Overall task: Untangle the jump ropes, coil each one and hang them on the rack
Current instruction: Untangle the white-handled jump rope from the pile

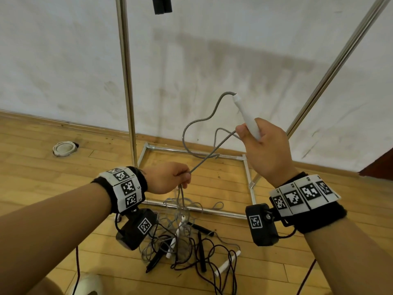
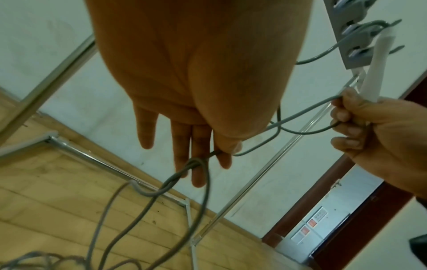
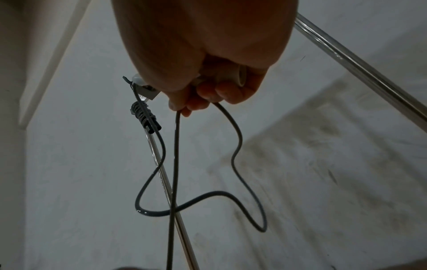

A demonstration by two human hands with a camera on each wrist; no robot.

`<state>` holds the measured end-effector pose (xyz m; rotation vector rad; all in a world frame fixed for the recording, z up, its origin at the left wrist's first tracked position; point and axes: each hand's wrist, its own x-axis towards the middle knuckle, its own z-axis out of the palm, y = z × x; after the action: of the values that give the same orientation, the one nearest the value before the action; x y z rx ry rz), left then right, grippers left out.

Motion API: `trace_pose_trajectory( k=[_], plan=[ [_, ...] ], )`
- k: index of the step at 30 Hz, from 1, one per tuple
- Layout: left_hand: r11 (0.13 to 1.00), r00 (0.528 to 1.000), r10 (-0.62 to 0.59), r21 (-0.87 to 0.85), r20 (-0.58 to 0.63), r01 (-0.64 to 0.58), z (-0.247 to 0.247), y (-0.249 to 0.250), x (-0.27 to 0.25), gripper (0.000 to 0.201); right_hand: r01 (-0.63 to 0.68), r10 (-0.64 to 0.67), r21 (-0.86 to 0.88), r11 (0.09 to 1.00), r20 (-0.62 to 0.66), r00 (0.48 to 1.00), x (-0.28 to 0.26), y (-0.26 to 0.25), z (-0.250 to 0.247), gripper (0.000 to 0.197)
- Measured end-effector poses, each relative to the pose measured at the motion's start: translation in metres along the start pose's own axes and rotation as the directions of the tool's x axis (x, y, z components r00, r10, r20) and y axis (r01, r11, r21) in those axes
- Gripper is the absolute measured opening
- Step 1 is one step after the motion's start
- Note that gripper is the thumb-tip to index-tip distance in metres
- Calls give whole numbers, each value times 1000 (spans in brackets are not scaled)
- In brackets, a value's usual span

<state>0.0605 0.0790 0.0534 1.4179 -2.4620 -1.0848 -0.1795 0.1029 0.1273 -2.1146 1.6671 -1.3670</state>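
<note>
Early stage, I'd judge: one coiled black rope hangs on the rack at 12 o'clock; the rest lie tangled on the floor at 6 o'clock. Right hand grasps a white handle plus a loop of the grey rope. Left hand pinches the same rope lower down. Coiling of it barely begun. No containers in view.

Grey jump rope lifted from the tangle

We see its white handle tilted up, cord looping down to the tangled grey and black ropes on the floor before the metal rack.
</note>
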Motion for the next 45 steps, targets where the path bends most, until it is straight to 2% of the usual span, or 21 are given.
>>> trace_pose_trajectory(
  k=[4,7,8,12,16,19,21,23,26,29,31,34,37,42,45],
  plan=[
    [997,999,-27,76,-23,28,-2,-5,0,33,-117,118,-18,993,59,991,2,15,-6,36],
    [991,996,3,137,-89,9,-8,-2,-2,31,-161,167,-83,983,73,983,1,27,-11,20],
    [989,995,22,145,-101,-7,-9,1,-2,31,-150,159,-101,984,84,984,-1,27,-12,12],
    [988,989,87,138,-120,-70,-17,14,-7,29,18,14,-187,982,166,986,-9,22,-6,11],
    [970,969,185,186,-164,-154,-25,34,-13,28,185,-139,-150,971,270,953,-19,7,7,31],
    [964,940,240,173,-242,-201,-30,46,-16,28,167,-119,-105,980,362,925,-26,-3,20,35],
    [966,929,255,107,-269,-234,-31,50,-18,28,153,-121,-51,987,391,912,-28,-7,25,26],
    [965,926,262,96,-271,-245,-32,51,-19,28,147,-134,-7,989,368,920,-28,-8,27,18],
    [960,929,268,147,-254,-237,-35,44,-18,27,56,-64,32,998,370,927,-24,-7,25,33],
    [962,953,243,175,-183,-212,-35,33,-16,23,-29,17,24,999,392,920,-20,-4,21,19],
    [964,964,217,190,-156,-186,-33,25,-14,19,-10,9,0,1000,369,929,-18,-3,18,26],
    [970,987,133,217,-93,-111,-33,8,-12,14,7,-16,34,999,268,963,-12,0,9,38],
    [974,999,22,226,-27,-16,-32,-11,-12,17,-31,23,65,997,118,993,-3,10,-5,31],
    [968,1000,7,251,-14,-3,-29,-17,-9,19,-56,62,-67,996,102,993,-1,24,-12,26],
    [984,994,15,176,-109,4,-30,-16,-10,16,-128,155,-154,980,175,972,0,34,-10,21]
  ],
)
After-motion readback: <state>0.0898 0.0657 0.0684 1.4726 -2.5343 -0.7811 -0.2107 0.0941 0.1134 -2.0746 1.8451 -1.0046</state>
